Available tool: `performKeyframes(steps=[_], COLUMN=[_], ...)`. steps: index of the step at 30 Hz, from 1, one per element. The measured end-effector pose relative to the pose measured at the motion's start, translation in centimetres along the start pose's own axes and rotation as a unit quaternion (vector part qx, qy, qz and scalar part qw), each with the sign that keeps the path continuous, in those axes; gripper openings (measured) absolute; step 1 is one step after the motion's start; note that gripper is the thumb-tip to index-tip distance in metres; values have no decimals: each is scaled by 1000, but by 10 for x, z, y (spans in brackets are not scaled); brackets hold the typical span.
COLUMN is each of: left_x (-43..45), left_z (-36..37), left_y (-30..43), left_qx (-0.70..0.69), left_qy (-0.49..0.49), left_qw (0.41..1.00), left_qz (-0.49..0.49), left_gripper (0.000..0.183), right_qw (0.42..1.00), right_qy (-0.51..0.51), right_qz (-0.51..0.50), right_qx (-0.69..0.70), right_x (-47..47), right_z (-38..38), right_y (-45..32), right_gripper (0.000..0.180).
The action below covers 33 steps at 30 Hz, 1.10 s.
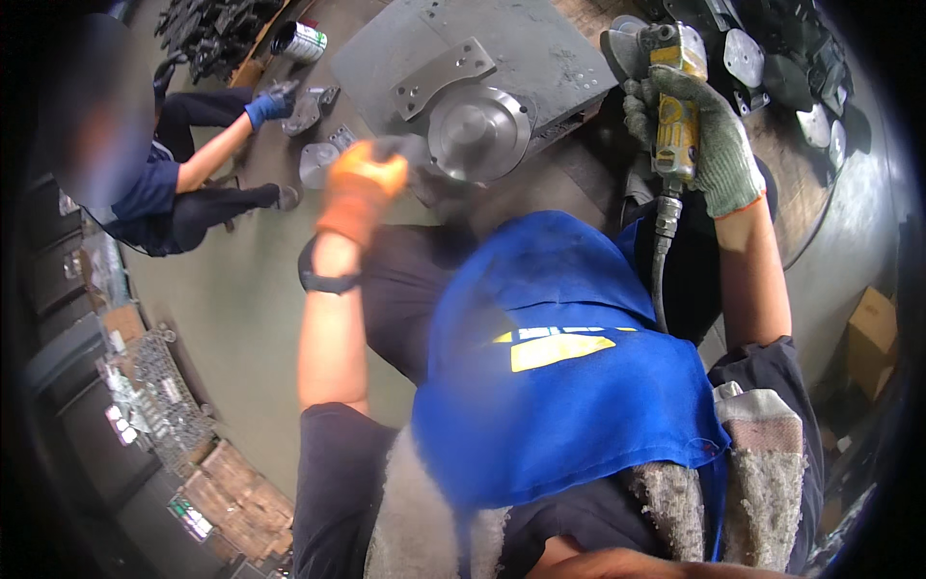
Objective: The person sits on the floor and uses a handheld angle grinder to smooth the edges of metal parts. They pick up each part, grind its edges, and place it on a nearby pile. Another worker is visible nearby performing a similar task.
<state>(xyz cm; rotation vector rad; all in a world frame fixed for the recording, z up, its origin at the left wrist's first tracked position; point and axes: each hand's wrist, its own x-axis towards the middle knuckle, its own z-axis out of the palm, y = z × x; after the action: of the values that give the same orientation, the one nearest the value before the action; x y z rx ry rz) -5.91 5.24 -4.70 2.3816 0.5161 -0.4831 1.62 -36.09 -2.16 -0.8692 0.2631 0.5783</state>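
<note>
My right hand (698,137), in a grey knitted glove, is closed around a yellow and grey pneumatic angle grinder (676,116). An air hose with a metal coupling runs down from the tool toward my apron. My left hand (369,177), in an orange glove with dark fingertips, is blurred; whether its fingers hold anything cannot be told. It is just left of a round stepped metal disc (479,134) at the edge of a flat metal plate table (557,51). Beside the disc, a curved flat metal bracket with holes (443,78) rests on the table.
A co-worker (195,174) with blue gloves sits at the left, near metal brackets (309,112) and a tin can (300,42). Dark metal parts (788,79) are heaped at the upper right. A cardboard box (870,336) stands at the far right.
</note>
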Motion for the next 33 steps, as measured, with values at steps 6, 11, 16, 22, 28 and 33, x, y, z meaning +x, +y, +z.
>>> performKeyframes(steps=[6, 11, 16, 22, 28, 33], left_x=[54, 76, 20, 6, 26, 60], left_z=[-39, -15, 31, 65, 76, 60], left_y=[60, 73, 109, 98, 81, 68], left_qx=[186, 85, 105, 216, 150, -33], left_qy=[37, 179, 133, 0, 46, 63], left_qw=[981, 969, 978, 976, 982, 997], left_qz=[-31, 149, 119, 38, 109, 26], left_gripper=[65, 49, 50, 82, 62, 57], right_qw=[999, 1000, 996, 998, 996, 987], right_qy=[-7, 9, 57, 47, 60, 84], right_qz=[-47, -18, -41, 22, 54, 44], right_qx=[13, 17, -60, -39, -49, -126], right_x=[-24, -30, -28, -16, -1, -2], right_z=[3, -13, 13, 34, 23, 34], right_y=[-3, 0, -20, -11, 2, -4], right_gripper=[39, 37, 29, 25, 19, 21])
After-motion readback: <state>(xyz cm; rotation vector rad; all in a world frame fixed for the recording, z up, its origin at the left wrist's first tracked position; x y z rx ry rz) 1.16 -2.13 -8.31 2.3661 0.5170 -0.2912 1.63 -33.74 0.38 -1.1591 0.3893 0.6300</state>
